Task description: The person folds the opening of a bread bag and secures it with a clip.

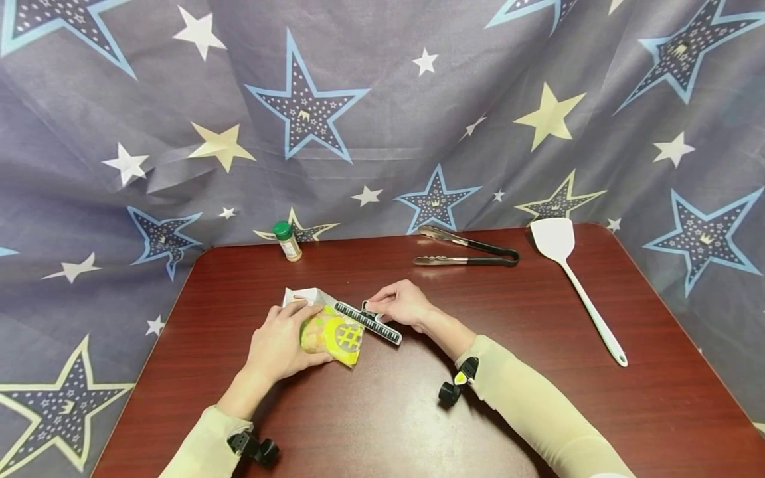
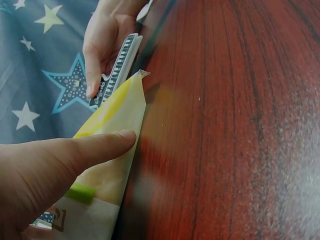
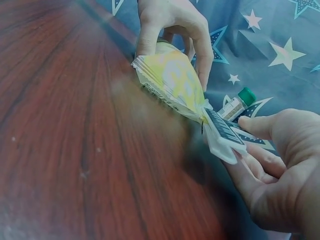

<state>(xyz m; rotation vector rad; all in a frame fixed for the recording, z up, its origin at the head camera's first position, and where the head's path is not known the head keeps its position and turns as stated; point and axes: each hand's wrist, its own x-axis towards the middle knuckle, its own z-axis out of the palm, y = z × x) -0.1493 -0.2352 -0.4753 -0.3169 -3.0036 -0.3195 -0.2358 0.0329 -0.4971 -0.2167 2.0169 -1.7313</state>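
My left hand (image 1: 291, 337) grips a yellow-green snack bag (image 1: 335, 335) that lies on the dark red table (image 1: 388, 411); its thumb (image 2: 85, 150) presses on the bag (image 2: 112, 125). My right hand (image 1: 385, 307) pinches the handle end of a long black-and-white bag clip (image 1: 369, 322). The clip lies along the bag's top edge. In the right wrist view the clip (image 3: 222, 131) meets the corner of the bag (image 3: 172, 80), held by the right hand (image 3: 270, 165). I cannot tell whether the clip clamps the bag. A white folded flap shows behind the bag.
A small spice jar with a green cap (image 1: 287, 240) stands at the table's back left. Metal tongs with black handles (image 1: 469, 253) and a white spatula (image 1: 576, 282) lie at the back right. A star-patterned cloth hangs behind and around the table.
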